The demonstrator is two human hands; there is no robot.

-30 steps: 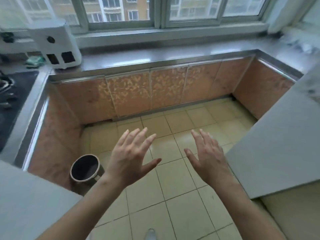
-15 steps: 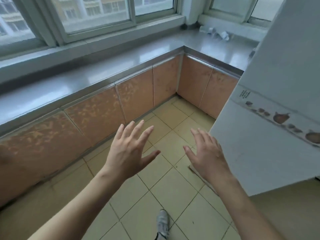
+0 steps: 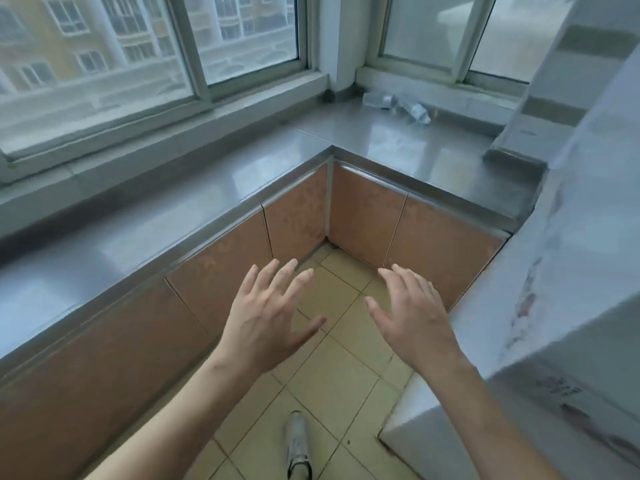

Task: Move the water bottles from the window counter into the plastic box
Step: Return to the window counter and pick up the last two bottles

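My left hand (image 3: 266, 317) and right hand (image 3: 412, 317) are spread wide, holding nothing, above the floor (image 3: 329, 386). Water bottles (image 3: 398, 103) lie at 1 o'clock on the corner worktop (image 3: 398, 150), by the window (image 3: 242, 36).

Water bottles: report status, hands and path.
Left hand and right hand open, empty, raised over the floor. Clear bottles, blurred, lying on the far corner counter under the window, untouched. Plastic box not in view. Nothing blocking.

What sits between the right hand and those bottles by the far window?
In the head view, only cabinet doors and bare steel counter separate the right hand from the bottles.
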